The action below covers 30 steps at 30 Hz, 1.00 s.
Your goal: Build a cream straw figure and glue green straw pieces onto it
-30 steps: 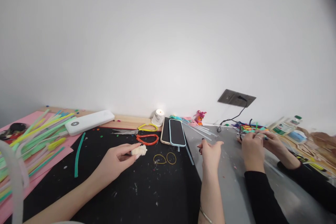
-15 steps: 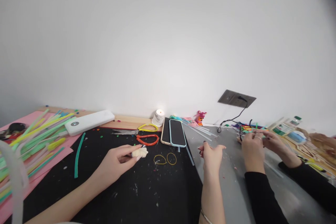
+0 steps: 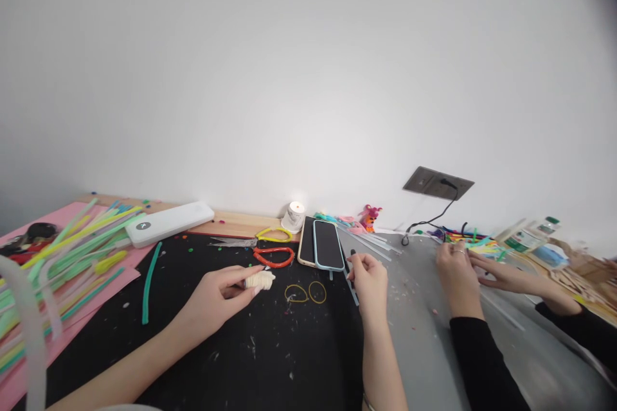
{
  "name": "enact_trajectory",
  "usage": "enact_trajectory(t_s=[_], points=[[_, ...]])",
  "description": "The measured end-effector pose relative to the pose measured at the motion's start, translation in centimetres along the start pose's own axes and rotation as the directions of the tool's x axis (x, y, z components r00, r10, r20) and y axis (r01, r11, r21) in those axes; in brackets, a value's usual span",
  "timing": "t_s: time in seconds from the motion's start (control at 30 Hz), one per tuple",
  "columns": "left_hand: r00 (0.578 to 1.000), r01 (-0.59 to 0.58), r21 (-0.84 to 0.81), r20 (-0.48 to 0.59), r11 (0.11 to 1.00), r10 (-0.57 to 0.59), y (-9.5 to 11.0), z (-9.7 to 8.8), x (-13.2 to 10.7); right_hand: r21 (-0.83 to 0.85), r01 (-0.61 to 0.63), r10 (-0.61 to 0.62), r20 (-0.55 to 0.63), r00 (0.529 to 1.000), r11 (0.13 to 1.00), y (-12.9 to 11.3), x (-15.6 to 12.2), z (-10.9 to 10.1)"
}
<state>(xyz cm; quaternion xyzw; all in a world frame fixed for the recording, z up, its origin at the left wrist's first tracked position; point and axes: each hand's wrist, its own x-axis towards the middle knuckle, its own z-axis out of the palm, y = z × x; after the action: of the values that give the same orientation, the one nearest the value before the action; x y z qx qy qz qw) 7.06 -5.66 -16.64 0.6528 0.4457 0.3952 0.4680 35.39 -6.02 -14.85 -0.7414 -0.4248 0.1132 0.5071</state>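
Head view: a dark surface [image 3: 202, 372] runs up to a plain white wall [image 3: 299, 77], with a grey section [image 3: 414, 359] on the right and a wooden strip [image 3: 241, 223] along the back at left. Small coloured bits and white scraps are scattered over it. A dark outlet plate [image 3: 421, 181] is set in the wall, and a black cord [image 3: 443, 209] drops from its plug. At left, fuzzy strips [image 3: 108, 234] are heaped on pink paper [image 3: 126, 284].

Near the middle of the dark part, the person's left grip [image 3: 216, 298] pinches a cream coiled piece [image 3: 260, 280] between thumb and fingers, just in front of the red-handled side of the scissors [image 3: 274, 258]. Two rubber bands [image 3: 317, 292] lie to its right. The right grip [image 3: 371, 282] has curled fingers, near the blue-edged phone [image 3: 329, 245]; whether it is closed on anything cannot be told, and the dark spot at its fingertips is unclear.

The fingers cover one end of the cream piece. The blue-edged phone partly hides a second phone [image 3: 306, 243]. A pale blurred band [image 3: 33, 334] is cut off at lower left. What the co-worker's hands [image 3: 457, 282] hold is hard to make out; the bottle [image 3: 527, 237] beyond them is smeared by blur.
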Motion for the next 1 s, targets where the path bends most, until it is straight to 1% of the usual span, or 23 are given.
enact_trajectory(t_s=[0.1, 0.27, 0.47, 0.63, 1.0], points=[[1.000, 0.002, 0.009, 0.017, 1.000, -0.003, -0.2, -0.1, 0.0, 0.113, -0.048, 0.027, 0.181, 0.983, 0.992, -0.5, -0.6, 0.7], [1.000, -0.007, -0.002, 0.014, 1.000, 0.007, -0.4, -0.1, 0.1, 0.143, -0.039, 0.011, 0.192, 0.981, 0.989, -1.0, -1.1, 1.1], [1.000, -0.024, -0.002, 0.005, 1.000, 0.024, -0.6, -0.1, 0.1, 0.124, -0.004, -0.018, 0.181, 0.983, 0.992, -1.7, -1.3, 1.1], [0.999, -0.032, 0.002, -0.008, 0.999, 0.032, -0.5, -0.2, 0.1, 0.117, 0.006, -0.028, 0.191, 0.981, 0.993, -1.6, -1.3, 1.3], [1.000, -0.024, 0.001, -0.003, 1.000, 0.024, -0.3, -0.1, 0.1, 0.115, 0.059, -0.088, 0.272, 0.958, 0.992, -1.4, -1.6, 1.5]])
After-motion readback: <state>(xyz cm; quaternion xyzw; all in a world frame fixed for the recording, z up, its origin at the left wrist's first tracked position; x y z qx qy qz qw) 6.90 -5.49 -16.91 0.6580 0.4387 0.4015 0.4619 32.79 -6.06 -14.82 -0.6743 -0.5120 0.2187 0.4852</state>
